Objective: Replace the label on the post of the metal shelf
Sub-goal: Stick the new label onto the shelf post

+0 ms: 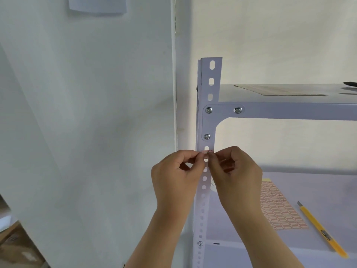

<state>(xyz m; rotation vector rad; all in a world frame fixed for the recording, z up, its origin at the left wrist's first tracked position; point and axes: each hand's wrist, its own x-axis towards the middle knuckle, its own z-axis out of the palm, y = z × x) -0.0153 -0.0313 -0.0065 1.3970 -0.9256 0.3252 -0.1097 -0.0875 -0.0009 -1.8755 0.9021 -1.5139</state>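
Label sits across the post, long axis horizontal, just below the bracket screw. My left hand pinches its left end, right hand its right end; fingers narrow, both equally near.

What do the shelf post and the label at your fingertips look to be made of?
Shelf post: looks like painted sheet metal, smooth pale grey-lilac, with punched slots and shiny screws. Label: probably thin paper sticker, white with a red border, matching the label sheet on the shelf. Both hands pinch it.
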